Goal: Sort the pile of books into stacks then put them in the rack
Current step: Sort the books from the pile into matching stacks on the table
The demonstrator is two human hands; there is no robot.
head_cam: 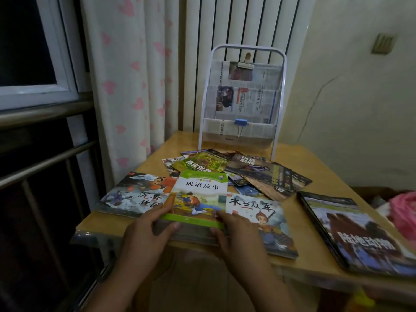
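from my remote seat i see the green-bordered book [199, 197] at the near edge of the wooden table [315, 255], front and centre, cover up, its title reading upright toward me; its long axis runs away from me toward the rack [242, 102], with the near short edge lifted slightly over a stack beneath it. my left hand [144, 235] grips its near-left corner, fingers curled on the cover and thumb at the edge below; my right hand [238, 235] pinches the near-right corner the same way. to its left lies the blue-grey picture book [137, 194], long axis across the table, tilted a little. to its right lies the warrior picture book [263, 224], also lying crosswise, partly under the green one. farther right, apart from these, a dark animal book [355, 233] tops its own stack, angled with its far end toward the left. behind, an unsorted pile of books [236, 170] fans out in mixed directions just before the rack, which stands upright at the table's far edge, lined with newspaper.
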